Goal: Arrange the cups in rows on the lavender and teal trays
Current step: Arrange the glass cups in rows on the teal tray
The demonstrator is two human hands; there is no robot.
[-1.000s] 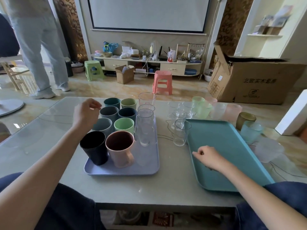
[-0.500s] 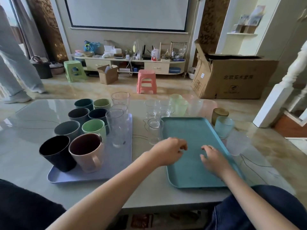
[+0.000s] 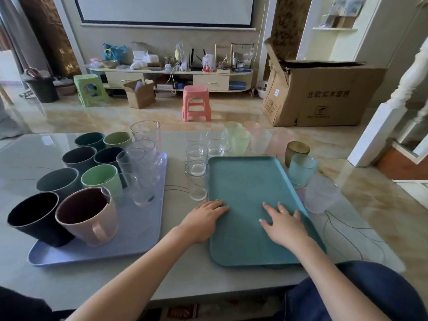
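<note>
A living room with a glossy marble-patterned bench (image 3: 190, 272) in front. At left, the lavender tray (image 3: 139, 228) holds rows of coloured cups and clear glasses. At right, the teal tray (image 3: 245, 181) is bare; the left hand (image 3: 205, 216) rests flat on its left edge, the right hand (image 3: 283, 220) flat on its surface, neither grasping. Likely steadying the tray; next, reach for the near clear glass (image 3: 196, 179) just left of it.

Bare teal tray (image 3: 245, 181), cup-filled lavender tray (image 3: 148, 228)
</note>
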